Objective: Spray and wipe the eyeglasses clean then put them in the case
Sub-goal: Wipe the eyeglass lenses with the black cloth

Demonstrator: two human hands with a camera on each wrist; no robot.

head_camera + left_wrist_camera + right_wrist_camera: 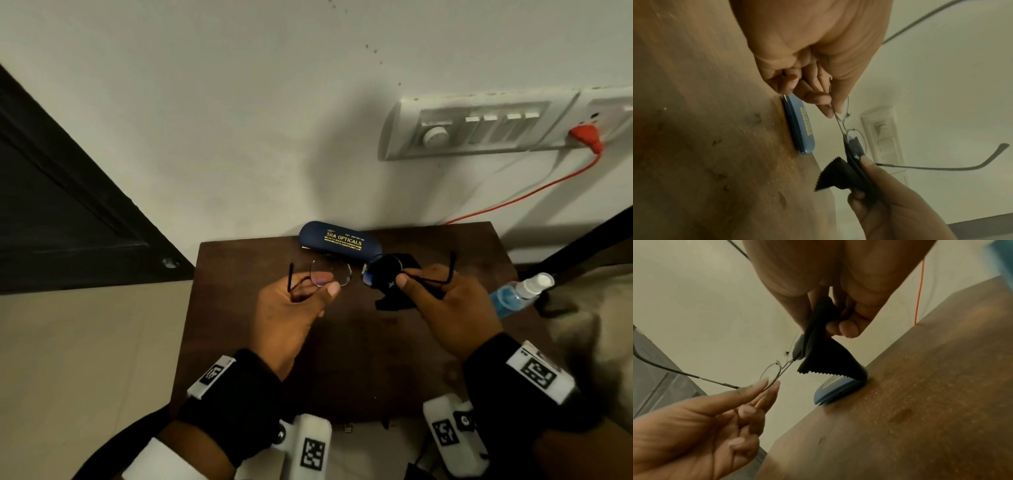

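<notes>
Thin-rimmed eyeglasses [337, 270] [856, 141] [770, 373] hang above the dark wooden table [359, 342] with both temples unfolded. My left hand [327, 284] [832, 110] [772, 384] pinches the left lens rim between thumb and fingers. My right hand [399, 277] [863, 160] [838, 331] pinches a black zigzag-edged cloth [390, 270] [840, 175] [824, 358] folded over the right lens. The blue case [335, 240] [801, 129] [836, 391] lies shut at the table's back edge, just beyond the glasses.
A spray bottle [517, 293] of blue liquid lies at the table's right edge, near my right hand. The wall stands right behind the table, with a switchboard [479, 126] and an orange cable [513, 202]. A dark door [51, 205] is at left, bedding [589, 308] at right.
</notes>
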